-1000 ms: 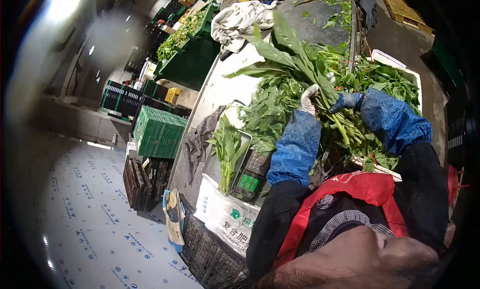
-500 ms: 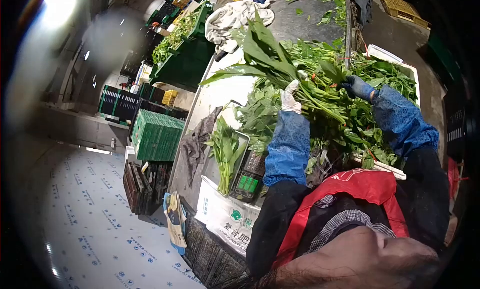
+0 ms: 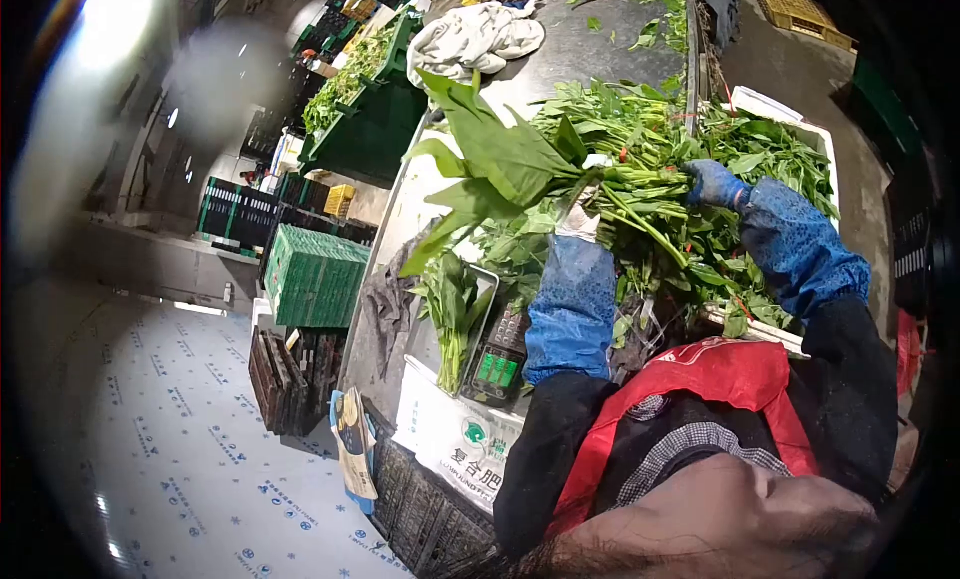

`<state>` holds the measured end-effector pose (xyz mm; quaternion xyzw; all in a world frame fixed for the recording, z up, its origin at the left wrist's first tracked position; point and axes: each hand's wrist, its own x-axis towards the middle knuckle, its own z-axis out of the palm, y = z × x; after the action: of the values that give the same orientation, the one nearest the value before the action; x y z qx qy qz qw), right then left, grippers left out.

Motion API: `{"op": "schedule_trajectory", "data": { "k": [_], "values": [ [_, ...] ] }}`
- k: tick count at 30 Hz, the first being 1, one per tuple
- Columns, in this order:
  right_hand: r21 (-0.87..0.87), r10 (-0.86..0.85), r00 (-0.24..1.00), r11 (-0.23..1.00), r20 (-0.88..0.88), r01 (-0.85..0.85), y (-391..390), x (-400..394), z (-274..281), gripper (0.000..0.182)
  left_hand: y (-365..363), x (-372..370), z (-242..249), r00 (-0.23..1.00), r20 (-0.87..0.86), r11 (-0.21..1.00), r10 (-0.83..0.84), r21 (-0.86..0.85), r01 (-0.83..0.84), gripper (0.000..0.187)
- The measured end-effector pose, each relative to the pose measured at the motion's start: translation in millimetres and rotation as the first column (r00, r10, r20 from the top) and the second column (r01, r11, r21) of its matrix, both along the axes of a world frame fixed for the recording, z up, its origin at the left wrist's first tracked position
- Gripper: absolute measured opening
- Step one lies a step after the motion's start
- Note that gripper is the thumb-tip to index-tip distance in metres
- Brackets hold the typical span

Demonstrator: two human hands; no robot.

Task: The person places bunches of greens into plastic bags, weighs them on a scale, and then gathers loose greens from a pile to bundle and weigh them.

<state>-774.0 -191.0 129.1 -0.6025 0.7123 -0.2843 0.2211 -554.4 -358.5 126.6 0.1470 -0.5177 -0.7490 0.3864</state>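
Observation:
My left hand [image 3: 582,211], in a whitish glove, is wrapped round a bunch of leafy greens [image 3: 510,159]; its broad leaves fan out to the left and its stems point right. My right hand [image 3: 714,185], in a blue glove, is at the stems to the right of the bunch, with its fingers bent and their tips partly hidden. Loose greens [image 3: 735,239] lie beneath and beside both hands. A smaller bunch [image 3: 452,319] stands in a metal tray next to a scale with a lit green display [image 3: 496,369].
A white foam box [image 3: 826,159] of greens stands at the right. On the metal table [image 3: 590,54] lies a white cloth [image 3: 475,39]. A grey cloth [image 3: 390,314] hangs at the left edge, near green crates [image 3: 318,277] and a green bin [image 3: 360,134].
The bunch in my left hand has tipped down and to the left, its leaves now spread wider. My right hand has shifted slightly, and a leaf beside its fingers no longer shows.

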Motion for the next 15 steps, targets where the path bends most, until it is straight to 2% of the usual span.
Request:
{"op": "schedule_trajectory", "data": {
  "k": [2,4,6,7,9,10,11,12,13,15],
  "values": [
    [-0.122,-0.108,0.982,0.988,-0.154,0.089,-5,-10,-29,0.046,14,0,13,0.957,-0.206,0.933,-0.205,0.255,0.255,0.030],
    [-0.133,-0.126,0.980,0.986,-0.153,0.106,-3,-14,-39,0.044,19,-4,11,0.951,-0.255,0.919,-0.173,0.306,0.249,0.032],
    [-0.182,-0.189,0.981,0.967,-0.037,0.180,0,-12,-37,0.043,16,-6,0,0.985,-0.162,0.951,-0.066,0.289,0.111,0.034],
    [-0.211,-0.219,0.976,0.953,0.010,0.216,-5,-22,-61,0.043,18,0,1,0.976,-0.175,0.970,-0.129,0.183,0.161,0.033],
    [-0.085,-0.184,0.912,0.970,0.365,0.230,-15,-59,-125,0.039,11,10,0,1.000,-0.028,0.997,-0.015,0.071,0.017,0.030],
    [-0.002,-0.259,0.934,0.964,0.247,0.267,1,-55,-97,0.034,13,12,2,0.998,-0.037,0.979,0.049,0.201,-0.041,0.027],
    [0.085,-0.328,0.913,0.945,0.241,0.317,9,-57,-84,0.033,-1,16,-8,0.984,-0.167,0.960,-0.053,0.263,0.096,0.025],
    [0.171,-0.400,0.887,0.914,0.231,0.368,17,-59,-77,0.032,-5,21,-9,0.994,-0.106,0.935,0.030,0.354,0.010,0.024],
    [0.130,-0.360,0.922,0.917,-0.143,0.378,22,-63,-70,0.030,-12,24,-11,0.994,-0.098,0.924,0.052,0.383,-0.011,0.025],
    [0.029,-0.312,0.946,0.950,0.089,0.310,30,-57,-58,0.026,-8,27,6,0.988,-0.141,0.928,0.059,0.372,-0.002,0.025]
  ]
}}
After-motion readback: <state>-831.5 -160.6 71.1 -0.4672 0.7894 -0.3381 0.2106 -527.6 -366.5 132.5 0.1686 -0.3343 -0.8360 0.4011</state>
